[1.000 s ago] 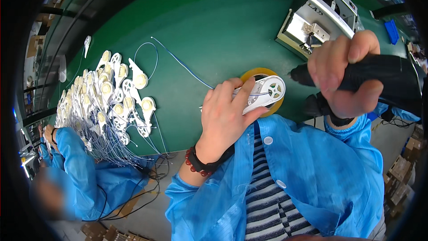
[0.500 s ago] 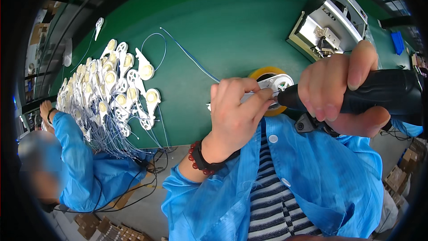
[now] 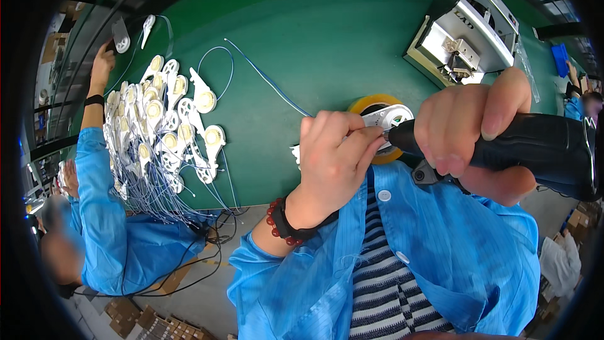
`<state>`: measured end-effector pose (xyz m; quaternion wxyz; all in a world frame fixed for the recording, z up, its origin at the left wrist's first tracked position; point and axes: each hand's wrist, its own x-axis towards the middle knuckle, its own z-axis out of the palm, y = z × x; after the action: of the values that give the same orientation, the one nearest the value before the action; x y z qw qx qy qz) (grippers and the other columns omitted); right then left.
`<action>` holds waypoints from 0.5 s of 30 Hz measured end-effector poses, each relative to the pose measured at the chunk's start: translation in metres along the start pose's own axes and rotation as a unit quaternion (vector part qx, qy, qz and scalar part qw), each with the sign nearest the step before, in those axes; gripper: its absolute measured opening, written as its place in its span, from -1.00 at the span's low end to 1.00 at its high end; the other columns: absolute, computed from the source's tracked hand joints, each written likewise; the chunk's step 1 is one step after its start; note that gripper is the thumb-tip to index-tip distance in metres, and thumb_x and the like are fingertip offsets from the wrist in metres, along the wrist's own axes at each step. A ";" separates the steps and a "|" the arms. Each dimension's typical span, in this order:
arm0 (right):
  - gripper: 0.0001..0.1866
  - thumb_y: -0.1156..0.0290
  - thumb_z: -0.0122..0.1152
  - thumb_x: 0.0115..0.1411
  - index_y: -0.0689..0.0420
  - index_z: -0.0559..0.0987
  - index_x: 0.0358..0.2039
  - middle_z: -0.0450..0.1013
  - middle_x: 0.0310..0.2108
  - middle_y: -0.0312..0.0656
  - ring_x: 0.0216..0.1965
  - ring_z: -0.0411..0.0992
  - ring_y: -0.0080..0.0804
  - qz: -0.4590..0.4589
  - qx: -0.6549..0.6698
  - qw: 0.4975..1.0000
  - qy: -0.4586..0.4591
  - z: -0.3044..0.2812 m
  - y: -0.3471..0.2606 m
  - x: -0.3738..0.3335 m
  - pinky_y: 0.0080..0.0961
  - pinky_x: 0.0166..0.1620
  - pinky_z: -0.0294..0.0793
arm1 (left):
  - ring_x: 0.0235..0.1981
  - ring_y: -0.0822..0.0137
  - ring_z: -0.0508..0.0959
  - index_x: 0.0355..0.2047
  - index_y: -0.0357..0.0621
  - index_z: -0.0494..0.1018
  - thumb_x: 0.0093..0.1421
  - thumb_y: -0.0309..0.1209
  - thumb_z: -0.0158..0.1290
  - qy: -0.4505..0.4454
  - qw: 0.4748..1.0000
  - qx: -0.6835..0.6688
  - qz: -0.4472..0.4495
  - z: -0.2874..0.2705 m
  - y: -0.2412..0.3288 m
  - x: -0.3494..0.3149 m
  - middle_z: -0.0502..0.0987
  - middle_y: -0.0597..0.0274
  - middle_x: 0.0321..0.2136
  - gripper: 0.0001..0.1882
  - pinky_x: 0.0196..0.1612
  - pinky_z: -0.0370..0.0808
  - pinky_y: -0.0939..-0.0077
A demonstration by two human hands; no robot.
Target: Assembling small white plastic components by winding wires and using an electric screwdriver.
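Observation:
My right hand (image 3: 472,135) is wrapped around a black electric screwdriver (image 3: 535,151), its nose pointing left. The tip meets a white plastic part (image 3: 395,114) with a round spoked end. My left hand (image 3: 333,164) grips that part, thumb and forefinger pinched together right at the driver's tip; whatever lies between those fingertips is hidden. Under the part shows a yellow tape roll (image 3: 371,101). A thin blue-and-white cable (image 3: 267,79) runs from behind my left hand up and left over the green table (image 3: 302,31).
At left lies a heap of similar white parts (image 3: 154,110) with trailing cables. A co-worker (image 3: 107,226) in blue sits beside it, one arm stretched across the table. A silver-and-black machine (image 3: 465,31) stands at the back right. A blue bin (image 3: 560,60) is farther right.
The co-worker's arm has reached farther up the table, toward a white piece at the far left. My right hand and the screwdriver have shifted slightly; my left hand stays nearly still.

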<state>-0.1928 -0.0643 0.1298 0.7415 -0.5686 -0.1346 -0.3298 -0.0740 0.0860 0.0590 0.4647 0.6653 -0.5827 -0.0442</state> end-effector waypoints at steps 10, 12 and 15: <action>-0.42 -0.07 0.32 0.21 0.09 0.25 -0.13 0.41 -0.49 -0.28 -0.55 0.40 -0.49 -0.011 -0.075 0.997 0.023 0.000 0.009 -0.005 -0.54 -0.45 0.41 | -0.15 0.20 0.48 -0.15 -0.19 0.59 -0.11 -0.30 0.37 -0.047 0.996 0.050 -0.055 0.000 0.004 0.004 0.52 0.24 -0.21 -0.52 -0.14 0.28 0.32; -0.42 -0.08 0.33 0.21 0.09 0.26 -0.13 0.40 -0.50 -0.28 -0.55 0.40 -0.49 0.022 -0.099 0.992 0.068 0.004 0.007 -0.007 -0.54 -0.45 0.40 | -0.10 0.18 0.48 -0.11 -0.22 0.58 -0.12 -0.26 0.38 -0.071 0.993 0.059 -0.070 0.002 0.000 0.002 0.53 0.22 -0.17 -0.47 -0.11 0.29 0.32; -0.41 -0.09 0.33 0.20 0.10 0.27 -0.14 0.38 -0.52 -0.28 -0.55 0.39 -0.49 0.067 -0.133 0.981 0.128 0.006 0.007 -0.007 -0.52 -0.45 0.39 | -0.11 0.19 0.48 -0.12 -0.24 0.58 -0.13 -0.24 0.37 -0.081 0.993 0.066 -0.048 0.003 -0.002 0.000 0.54 0.21 -0.16 -0.45 -0.12 0.28 0.33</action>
<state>-0.1921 -0.0551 0.1227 0.6908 -0.6230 0.0449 -0.3642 -0.0742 0.0839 0.0565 0.3683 0.7158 -0.5876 -0.0819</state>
